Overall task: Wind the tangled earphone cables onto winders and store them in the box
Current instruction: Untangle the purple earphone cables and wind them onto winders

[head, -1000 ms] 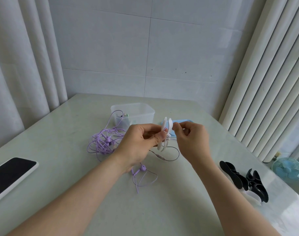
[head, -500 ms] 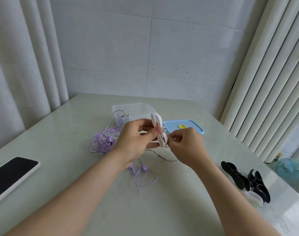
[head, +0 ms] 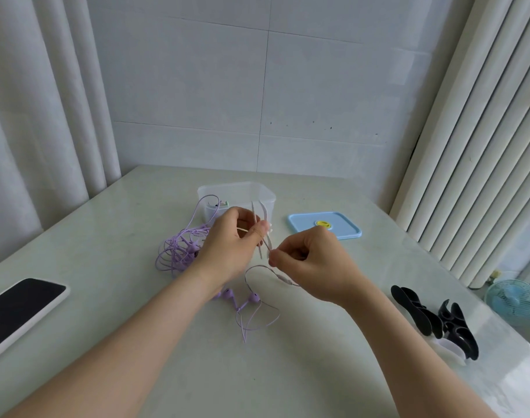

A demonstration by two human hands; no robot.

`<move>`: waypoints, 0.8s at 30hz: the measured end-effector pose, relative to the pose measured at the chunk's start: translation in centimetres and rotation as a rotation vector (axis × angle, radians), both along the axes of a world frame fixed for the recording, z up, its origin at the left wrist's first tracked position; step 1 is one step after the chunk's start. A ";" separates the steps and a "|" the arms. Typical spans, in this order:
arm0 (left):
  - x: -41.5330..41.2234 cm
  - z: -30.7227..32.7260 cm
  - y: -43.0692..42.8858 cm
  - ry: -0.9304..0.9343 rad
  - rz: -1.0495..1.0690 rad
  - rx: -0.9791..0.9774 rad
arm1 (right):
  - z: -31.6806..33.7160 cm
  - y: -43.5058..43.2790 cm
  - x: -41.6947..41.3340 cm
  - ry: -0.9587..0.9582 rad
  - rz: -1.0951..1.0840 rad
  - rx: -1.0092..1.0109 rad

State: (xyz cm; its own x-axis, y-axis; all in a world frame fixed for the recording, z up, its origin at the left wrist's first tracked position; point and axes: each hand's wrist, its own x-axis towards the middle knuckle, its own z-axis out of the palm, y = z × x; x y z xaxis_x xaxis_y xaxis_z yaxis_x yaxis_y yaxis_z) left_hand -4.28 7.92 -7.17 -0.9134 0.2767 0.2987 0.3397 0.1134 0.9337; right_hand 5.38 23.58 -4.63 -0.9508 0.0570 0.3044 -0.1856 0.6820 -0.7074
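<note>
A purple earphone cable (head: 179, 251) lies tangled on the desk (head: 107, 236), left of the hands, with its earbuds (head: 227, 294) nearer the person. Behind stand a clear box (head: 236, 191) and a blue lid (head: 324, 226), and black winders (head: 432, 321) lie to the right. The left hand (head: 227, 248) grips a white winder (head: 264, 212). The right hand (head: 312, 260) pinches the cable beside it.

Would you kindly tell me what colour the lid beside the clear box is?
The lid is light blue with a yellow sticker; head view.
</note>
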 end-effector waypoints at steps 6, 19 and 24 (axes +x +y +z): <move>-0.2 -0.1 -0.3 0.041 -0.100 -0.048 | 0.7 -0.2 -0.2 0.150 -0.062 -0.330; 1.5 0.7 0.1 0.022 -0.359 -0.030 | -0.1 1.1 -1.5 0.357 -0.362 -0.186; 1.8 1.0 0.3 -0.046 -0.388 0.172 | -1.0 2.3 -2.1 0.210 -0.443 -0.063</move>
State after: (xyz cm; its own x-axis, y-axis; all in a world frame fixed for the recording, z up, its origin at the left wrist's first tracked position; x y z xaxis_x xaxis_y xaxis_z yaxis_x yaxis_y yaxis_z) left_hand -2.44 8.25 -6.15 -0.7647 0.5523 0.3318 0.2838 -0.1735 0.9430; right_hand 3.31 25.88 -5.66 -0.7491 0.4666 0.4703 -0.0304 0.6849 -0.7280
